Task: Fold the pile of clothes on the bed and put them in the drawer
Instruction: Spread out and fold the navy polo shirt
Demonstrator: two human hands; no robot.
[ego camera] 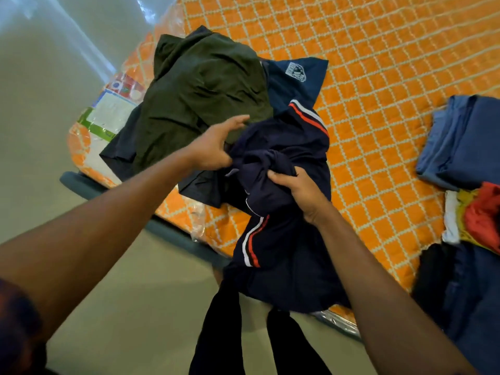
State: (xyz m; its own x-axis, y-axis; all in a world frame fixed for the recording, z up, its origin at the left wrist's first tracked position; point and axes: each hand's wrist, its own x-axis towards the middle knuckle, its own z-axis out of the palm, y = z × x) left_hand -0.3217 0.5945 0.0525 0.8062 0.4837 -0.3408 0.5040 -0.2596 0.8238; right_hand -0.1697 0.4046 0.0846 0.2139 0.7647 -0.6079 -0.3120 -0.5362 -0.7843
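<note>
The mattress top is matt orange quilted cloth with raised cream lattice stitching. Wrinkled, glossy clear plastic film wraps its left and near edges over a printed, paper-like label. The navy garment is smooth cloth with a slight sheen and sewn white and red stripes, the olive garment is soft matt cloth, the folded blue cloth at the right edge is matt, and the floor is smooth and dull.
</note>
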